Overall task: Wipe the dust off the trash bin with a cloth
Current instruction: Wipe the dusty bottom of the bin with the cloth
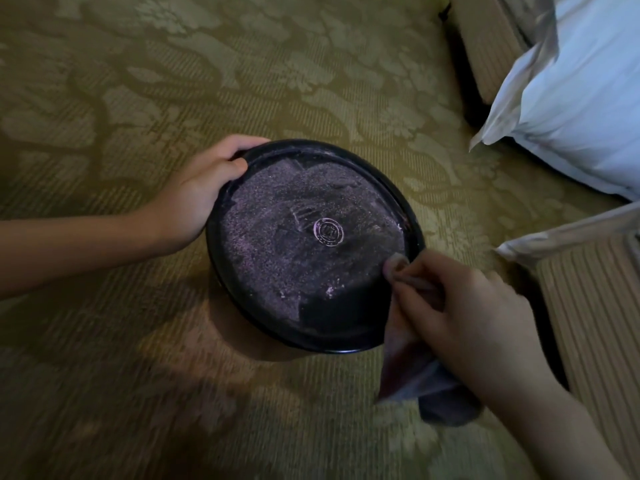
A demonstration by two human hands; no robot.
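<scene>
Steadying with left hand (204, 192), fingers curled over upper-left rim of trash bin (311, 258), apparently upturned on patterned carpet (173, 81), base up. Thick dust across most of base, with a dark cleared patch at lower edge. Mid-wipe, by the look of it. Pinching cloth (408, 372) in right hand (467, 317), bunched tip pressed to base just inside right rim. Next, probably: drag cloth leftward over stamped centre, rim held firm.

Bare left hand (198, 192), bare right hand (468, 311)
</scene>
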